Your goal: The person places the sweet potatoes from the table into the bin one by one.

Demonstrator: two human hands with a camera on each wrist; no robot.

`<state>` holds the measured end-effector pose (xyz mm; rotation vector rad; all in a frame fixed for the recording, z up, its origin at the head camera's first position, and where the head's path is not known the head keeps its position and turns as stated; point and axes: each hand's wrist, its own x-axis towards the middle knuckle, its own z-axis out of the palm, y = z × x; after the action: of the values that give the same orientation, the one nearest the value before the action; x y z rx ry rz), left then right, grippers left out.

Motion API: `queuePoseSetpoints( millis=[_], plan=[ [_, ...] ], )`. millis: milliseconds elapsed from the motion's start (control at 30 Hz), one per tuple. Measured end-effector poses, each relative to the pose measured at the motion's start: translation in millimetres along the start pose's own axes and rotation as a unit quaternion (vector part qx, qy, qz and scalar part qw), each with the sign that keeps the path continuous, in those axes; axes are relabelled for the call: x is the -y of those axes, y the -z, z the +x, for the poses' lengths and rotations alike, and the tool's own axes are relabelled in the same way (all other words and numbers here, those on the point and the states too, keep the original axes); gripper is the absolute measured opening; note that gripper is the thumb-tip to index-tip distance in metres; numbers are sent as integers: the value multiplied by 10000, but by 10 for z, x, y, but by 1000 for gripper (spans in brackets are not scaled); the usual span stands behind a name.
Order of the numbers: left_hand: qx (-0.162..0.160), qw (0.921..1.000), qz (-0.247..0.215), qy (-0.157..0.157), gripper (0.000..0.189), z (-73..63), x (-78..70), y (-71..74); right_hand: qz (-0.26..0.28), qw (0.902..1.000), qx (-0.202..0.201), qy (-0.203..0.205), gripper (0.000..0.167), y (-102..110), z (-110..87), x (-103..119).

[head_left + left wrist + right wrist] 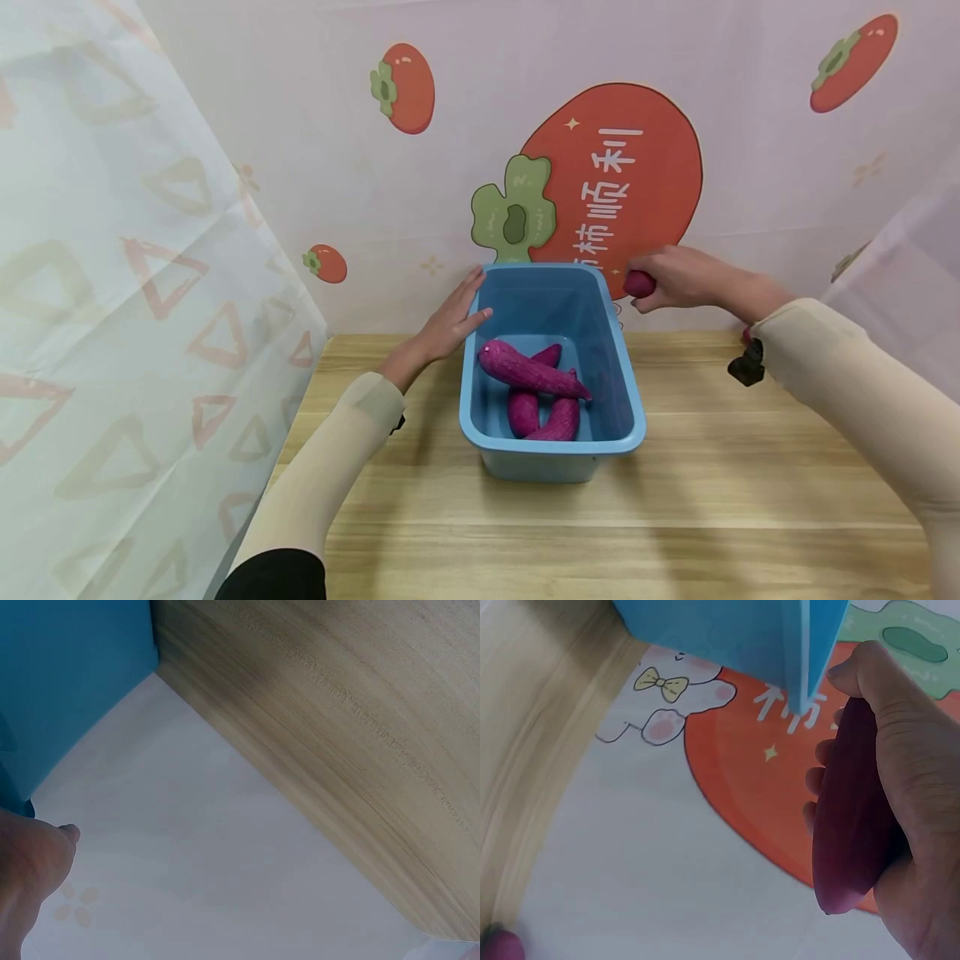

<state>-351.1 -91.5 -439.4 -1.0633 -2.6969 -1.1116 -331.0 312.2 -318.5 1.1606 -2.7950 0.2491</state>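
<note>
Several purple sweet potatoes (532,371) lie piled in the near half of a blue plastic basin (552,447) on the wooden table. My right hand (686,277) grips another purple sweet potato (847,817), held up just beyond the basin's right rim, fingers and thumb wrapped round it. At the basin's far left rim, my left hand (450,319) rests with its fingers extended along the edge. Only part of the left hand (34,862) shows in the left wrist view, beside the blue wall.
Another sweet potato (501,945) lies on the table to the right, mostly hidden by the right sleeve in the head view. A white cloth backdrop (405,192) with printed persimmons hangs behind the wooden table (712,483). More printed cloth (150,250) stands on the left.
</note>
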Motion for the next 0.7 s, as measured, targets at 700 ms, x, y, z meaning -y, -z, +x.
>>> queuePoseSetpoints(
  millis=[700],
  plan=[
    [-23, 10000, -10, -34, 78, 10, 16, -6, 45, 9972, 742, -105, 42, 18, 543, 353]
  ],
)
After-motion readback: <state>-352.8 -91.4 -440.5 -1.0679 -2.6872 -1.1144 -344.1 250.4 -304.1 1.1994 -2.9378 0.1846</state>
